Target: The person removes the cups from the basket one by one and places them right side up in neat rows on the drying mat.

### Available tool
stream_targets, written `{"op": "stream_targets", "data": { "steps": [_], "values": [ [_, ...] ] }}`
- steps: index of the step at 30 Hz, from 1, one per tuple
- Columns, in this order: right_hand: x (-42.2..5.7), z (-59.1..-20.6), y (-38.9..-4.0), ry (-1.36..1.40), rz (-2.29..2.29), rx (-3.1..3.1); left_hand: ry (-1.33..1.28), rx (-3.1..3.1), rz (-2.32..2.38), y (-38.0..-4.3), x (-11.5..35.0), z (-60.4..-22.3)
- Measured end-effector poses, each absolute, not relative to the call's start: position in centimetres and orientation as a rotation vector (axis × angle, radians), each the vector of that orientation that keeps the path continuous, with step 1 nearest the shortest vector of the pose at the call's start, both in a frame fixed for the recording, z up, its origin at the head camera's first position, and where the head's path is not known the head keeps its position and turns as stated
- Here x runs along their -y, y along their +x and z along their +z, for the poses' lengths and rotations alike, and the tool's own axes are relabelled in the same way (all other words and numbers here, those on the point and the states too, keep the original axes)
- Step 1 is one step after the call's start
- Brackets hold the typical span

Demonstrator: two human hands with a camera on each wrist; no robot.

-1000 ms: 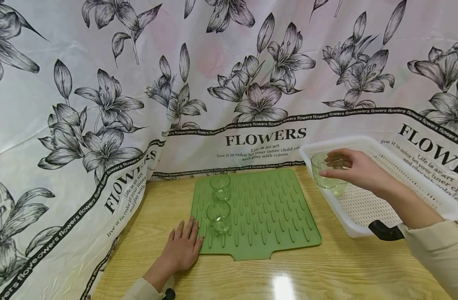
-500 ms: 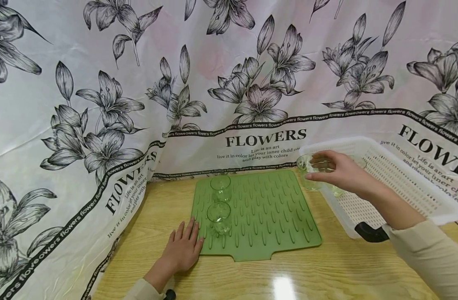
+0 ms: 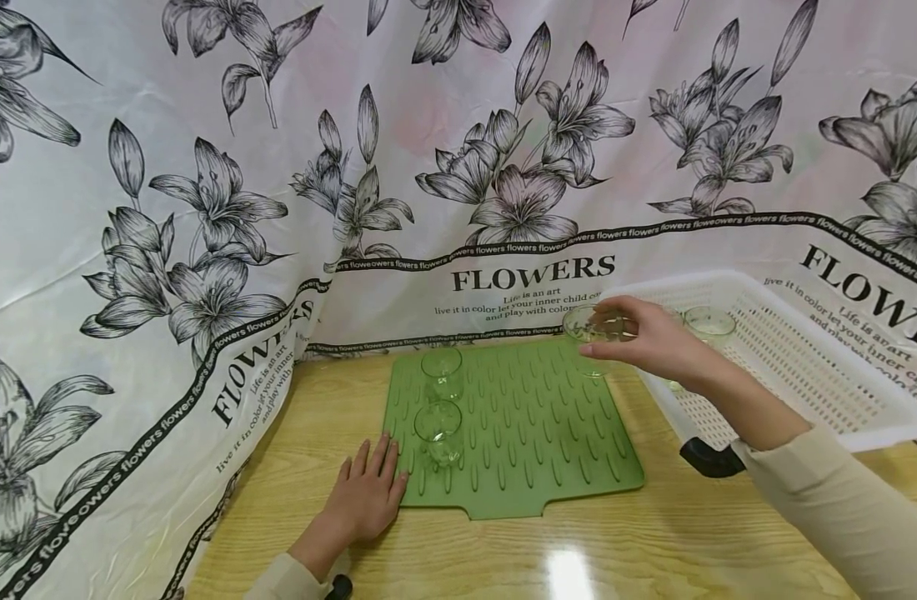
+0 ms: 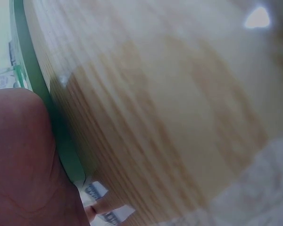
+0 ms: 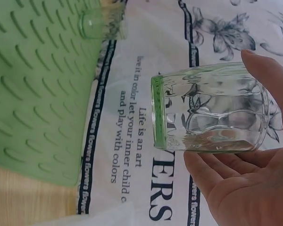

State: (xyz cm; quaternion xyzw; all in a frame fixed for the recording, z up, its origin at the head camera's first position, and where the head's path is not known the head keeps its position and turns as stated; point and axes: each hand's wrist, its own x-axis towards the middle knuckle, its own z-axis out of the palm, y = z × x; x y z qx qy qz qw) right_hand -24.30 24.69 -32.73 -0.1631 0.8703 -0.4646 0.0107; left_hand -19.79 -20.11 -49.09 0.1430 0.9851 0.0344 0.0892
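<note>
A clear, green-tinted drinking glass [image 5: 210,110] is held in the right hand's [image 3: 649,337] grip, pinched between thumb and fingers at the far right corner of a green, ridged rectangular mat [image 3: 526,442] on the wood-grained counter [image 3: 428,558]. Two similar glasses, one far [image 3: 442,379] and one near [image 3: 439,429], line the mat's left side, where the left hand [image 3: 364,500] rests with fingers extended at the edge; rightward, the right forearm crosses a white perforated plastic basket [image 3: 826,375] with another clear glass [image 3: 709,323] inside, before a floral-printed cloth [image 3: 533,125].

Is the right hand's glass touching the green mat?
No, the right wrist view shows a gap between the glass in the right hand and the green mat.
</note>
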Motion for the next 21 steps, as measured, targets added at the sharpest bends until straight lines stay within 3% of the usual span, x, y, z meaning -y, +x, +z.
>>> {"op": "stream_targets", "data": {
  "steps": [21],
  "values": [
    [-21.5,-34.3,-25.7,-0.437,-1.563,-2.677,0.428,-2.949,0.090,-20.4,20.4,-50.0]
  ]
}}
